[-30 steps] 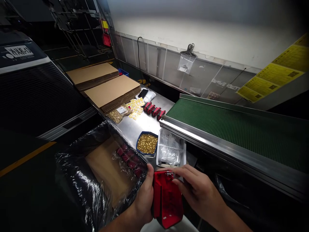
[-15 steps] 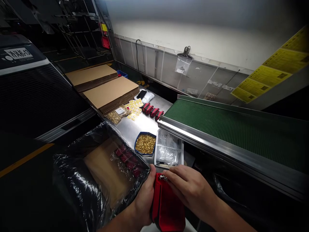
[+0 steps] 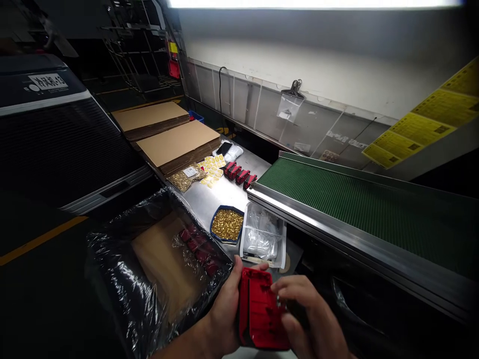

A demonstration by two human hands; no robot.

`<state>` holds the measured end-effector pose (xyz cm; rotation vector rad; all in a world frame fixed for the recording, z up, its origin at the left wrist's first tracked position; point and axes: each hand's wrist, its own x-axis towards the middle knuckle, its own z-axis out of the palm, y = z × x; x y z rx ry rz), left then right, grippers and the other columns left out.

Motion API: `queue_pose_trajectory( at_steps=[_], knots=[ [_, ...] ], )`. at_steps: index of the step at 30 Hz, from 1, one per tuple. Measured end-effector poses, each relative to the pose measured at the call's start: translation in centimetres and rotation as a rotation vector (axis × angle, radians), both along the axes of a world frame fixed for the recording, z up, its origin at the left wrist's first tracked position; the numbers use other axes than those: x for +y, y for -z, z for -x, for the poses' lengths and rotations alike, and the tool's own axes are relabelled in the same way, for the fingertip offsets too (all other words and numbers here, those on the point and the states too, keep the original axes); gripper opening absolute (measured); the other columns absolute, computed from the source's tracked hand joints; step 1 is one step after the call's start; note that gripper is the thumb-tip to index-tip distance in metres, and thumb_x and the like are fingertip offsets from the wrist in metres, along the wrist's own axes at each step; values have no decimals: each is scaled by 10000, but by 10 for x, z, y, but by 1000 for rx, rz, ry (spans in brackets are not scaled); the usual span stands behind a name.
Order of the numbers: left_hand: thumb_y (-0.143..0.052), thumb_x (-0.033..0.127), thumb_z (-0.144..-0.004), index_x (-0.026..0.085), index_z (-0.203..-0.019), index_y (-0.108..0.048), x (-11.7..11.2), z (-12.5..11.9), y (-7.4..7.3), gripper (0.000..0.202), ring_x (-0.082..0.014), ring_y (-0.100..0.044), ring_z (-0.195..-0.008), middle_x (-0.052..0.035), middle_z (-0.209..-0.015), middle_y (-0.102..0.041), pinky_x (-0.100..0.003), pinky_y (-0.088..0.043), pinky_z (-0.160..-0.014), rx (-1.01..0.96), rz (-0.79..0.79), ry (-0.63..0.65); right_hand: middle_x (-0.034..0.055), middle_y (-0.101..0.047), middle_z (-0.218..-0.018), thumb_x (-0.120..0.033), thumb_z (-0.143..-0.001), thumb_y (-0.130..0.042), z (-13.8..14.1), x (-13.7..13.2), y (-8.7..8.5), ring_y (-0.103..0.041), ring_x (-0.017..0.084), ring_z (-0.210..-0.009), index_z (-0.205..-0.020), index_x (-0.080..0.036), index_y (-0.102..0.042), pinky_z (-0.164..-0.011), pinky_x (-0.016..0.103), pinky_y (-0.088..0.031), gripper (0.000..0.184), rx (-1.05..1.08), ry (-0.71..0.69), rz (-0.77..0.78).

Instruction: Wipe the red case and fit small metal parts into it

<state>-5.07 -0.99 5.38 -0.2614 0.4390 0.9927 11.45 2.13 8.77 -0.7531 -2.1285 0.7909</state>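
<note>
One red shell (image 3: 260, 319) is gripped in the left hand (image 3: 224, 310); the right hand (image 3: 310, 306), curled beside the shell, holds small metallic pieces (image 3: 279, 301), partly blurred.

Left fingers (image 3: 235, 274) holding red shell (image 3: 262, 311), green conveyor (image 3: 322, 199)

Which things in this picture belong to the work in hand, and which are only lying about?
In the work:
red shell, in the left hand
small metal piece, at the right hand

Apparently just lying about:
black phone
cardboard
</note>
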Motion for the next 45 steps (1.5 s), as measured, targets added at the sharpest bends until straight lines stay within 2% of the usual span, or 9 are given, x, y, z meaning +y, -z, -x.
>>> queue_pose_trajectory(
  at_steps=[4, 9, 13, 18, 22, 28, 34, 40, 45],
  knots=[
    [-381, 721, -903, 119, -1050, -631, 2, -6, 1, 669, -256, -681, -870, -127, -887, -707, -359, -502, -844, -2, 27, -19, 63, -642, -899, -361, -978, -457, 11, -21, 22, -625, 222, -849, -1117, -229, -544, -799, 388, -520, 211, 175, 89, 82],
    [-413, 707, -906, 152, -1202, -592, -6, -11, 22, 654, -284, -604, -1088, -124, -1094, -675, -378, -448, -941, 606, -14, 10, -31, -453, -576, -441, -953, -459, 22, -6, 24, -427, 120, -520, -728, -212, -523, -531, 239, -436, 328, 674, 489, 885],
    [-428, 519, -984, 221, -1243, -585, -17, -7, 23, 425, -261, -480, -1251, -98, -1309, -551, -353, -343, -1073, 1211, -430, -53, -53, -412, -475, -452, -839, -608, 23, 7, 21, -365, 106, -463, -694, -204, -545, -529, 238, -458, 295, 895, 632, 1157],
    [-432, 409, -998, 274, -1331, -548, -20, 0, 3, 378, -257, -527, -1186, -81, -1276, -573, -341, -397, -1034, 1232, -795, -1, -55, -424, -463, -457, -815, -655, 20, 5, 29, -377, 95, -432, -726, -184, -614, -480, 220, -451, 290, 941, 679, 1365],
    [-501, 429, -966, 260, -1329, -550, -18, 3, 1, 403, -257, -577, -1065, -90, -1170, -603, -334, -450, -943, 1177, -832, 61, -50, -411, -464, -479, -803, -667, 18, 7, 28, -343, 82, -432, -723, -157, -638, -415, 184, -362, 333, 881, 688, 1401],
    [-586, 476, -908, 231, -1123, -609, -14, -1, 7, 327, -208, -588, -868, -54, -981, -621, -296, -447, -787, 1378, -827, 47, -44, -406, -488, -572, -823, -628, 14, 12, 28, -308, 95, -468, -739, -171, -628, -430, 203, -305, 409, 640, 688, 1290],
    [-829, 497, -706, 226, -1035, -630, -8, 0, 5, 470, -184, -564, -774, -22, -906, -628, -264, -437, -718, 1405, -866, 120, -47, -434, -521, -607, -883, -558, 10, 16, 20, -335, 104, -494, -750, -186, -599, -482, 228, -325, 444, 424, 631, 1151],
    [-882, 521, -615, 213, -963, -624, -11, -4, 14, 532, -176, -559, -779, -21, -889, -604, -244, -461, -702, 1183, -623, -14, 25, -641, -633, -621, -839, -606, -2, 24, 28, -593, 176, -614, -775, -185, -578, -611, 272, -511, 441, 630, 623, 1157],
    [-869, 512, -648, 230, -1038, -588, -14, -7, 31, 557, -250, -558, -1071, -78, -1206, -525, -279, -497, -878, 904, -546, -186, -15, -586, -681, -572, -821, -663, -5, 11, 37, -520, 103, -571, -774, -178, -605, -542, 197, -485, 401, 844, 751, 1268]
  ],
)
